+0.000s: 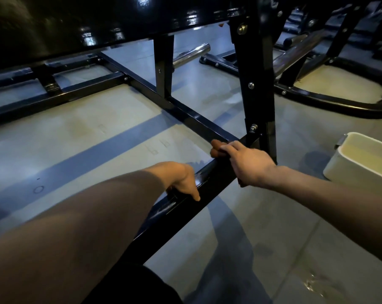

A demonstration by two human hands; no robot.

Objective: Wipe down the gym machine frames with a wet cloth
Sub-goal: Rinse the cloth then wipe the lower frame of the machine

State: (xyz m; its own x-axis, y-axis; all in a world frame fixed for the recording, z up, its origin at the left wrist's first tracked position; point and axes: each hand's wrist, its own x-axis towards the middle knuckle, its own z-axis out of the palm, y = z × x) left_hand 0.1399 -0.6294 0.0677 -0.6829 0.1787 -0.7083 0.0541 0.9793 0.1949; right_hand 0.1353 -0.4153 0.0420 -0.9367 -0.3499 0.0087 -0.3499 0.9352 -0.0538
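Fingers of left hand [182, 179] hidden behind black frame bar [209, 185], cloth unseen

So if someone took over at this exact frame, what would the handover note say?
Left hand: rests on the black floor bar, thumb over its near face; no cloth seen in it.
Right hand: grips the same bar near the upright post, holding a dark cloth.
White bucket: on the floor to the right.
Done: the bar looks wet and glossy.
Left: the other frames; cannot tell which have been wiped.
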